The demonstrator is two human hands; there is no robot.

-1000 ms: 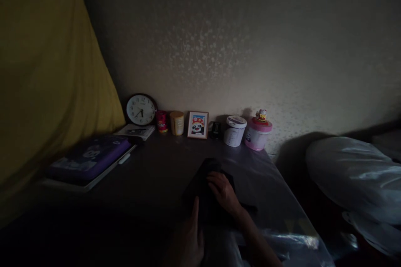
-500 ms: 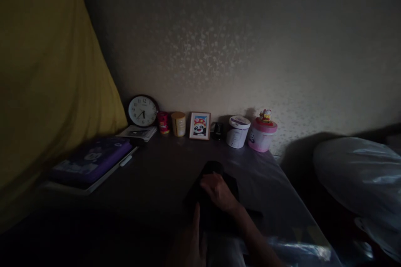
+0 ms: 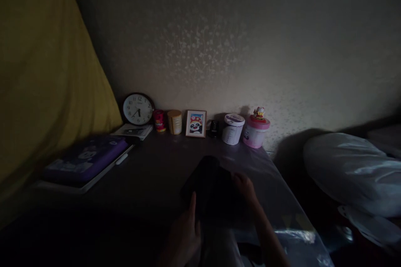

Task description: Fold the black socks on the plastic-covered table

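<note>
A black piece of cloth [image 3: 205, 183], perhaps a folded garment, lies on the dark table in front of me; its lower part is lost in shadow. At its right edge my right hand [image 3: 244, 187] is closed, with thumb and fingers pinching the dark fabric. My left hand [image 3: 184, 231] rests at the near left side of the cloth. Its index finger is stretched forward onto the fabric, and the other fingers are dim.
Along the wall stand a round clock [image 3: 138, 109], a red can [image 3: 159, 121], a yellow canister [image 3: 174, 122], a framed panda picture [image 3: 196, 124] and two tubs [image 3: 233, 130]. A purple case [image 3: 87, 158] lies left. White plastic-wrapped bulk [image 3: 347, 171] sits beyond the table's right edge.
My right hand has moved from the middle of the black cloth to its right edge, and the cloth now spreads wider there. My left hand stays near the cloth's left side.
</note>
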